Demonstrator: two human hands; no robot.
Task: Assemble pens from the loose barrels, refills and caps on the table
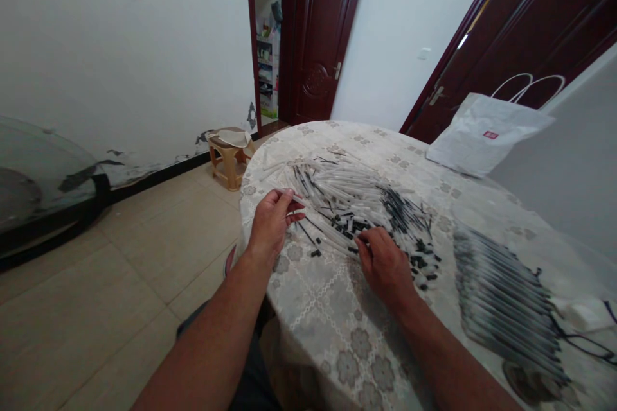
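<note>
My left hand (274,215), at the left side of the round table, pinches a slim translucent pen barrel between thumb and fingers, its other fingers curled loosely. My right hand (385,263) is closed in a pinch at the near edge of the loose parts; what sits between its fingertips is too small to make out. Between and beyond both hands spreads a heap of whitish pen barrels (342,183). Thin black refills (402,209) lie on the heap's right side. Small black caps (349,225) are gathered in front of it, and more black and clear pieces (424,263) lie beside my right hand.
A patterned cloth (328,308) covers the table. Rows of assembled pens (506,302) lie at the right, near eyeglasses (590,343). A white paper bag (486,131) stands at the back right. A small stool (231,154) is by the wall, and a glass panel (43,167) stands at left.
</note>
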